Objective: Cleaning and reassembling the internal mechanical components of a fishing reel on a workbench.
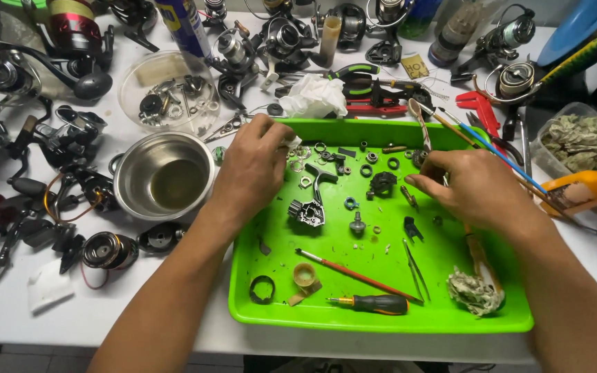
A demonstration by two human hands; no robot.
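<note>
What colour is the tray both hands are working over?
Bright green tray, seen in the head view.

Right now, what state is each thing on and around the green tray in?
left hand: fingers pinched at the tray's back edge
right hand: curled, fingertips over small parts
green tray: flat, strewn with parts
steel bowl: upright, some dark liquid inside
screwdriver: lying flat
paintbrush: lying flat

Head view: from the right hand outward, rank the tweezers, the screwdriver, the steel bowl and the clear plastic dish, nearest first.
From the right hand:
1. Tweezers, in the green tray just below the hand.
2. Screwdriver, at the tray's front edge.
3. Steel bowl, left of the tray, past the left hand.
4. Clear plastic dish, behind the bowl, farthest left.
</note>
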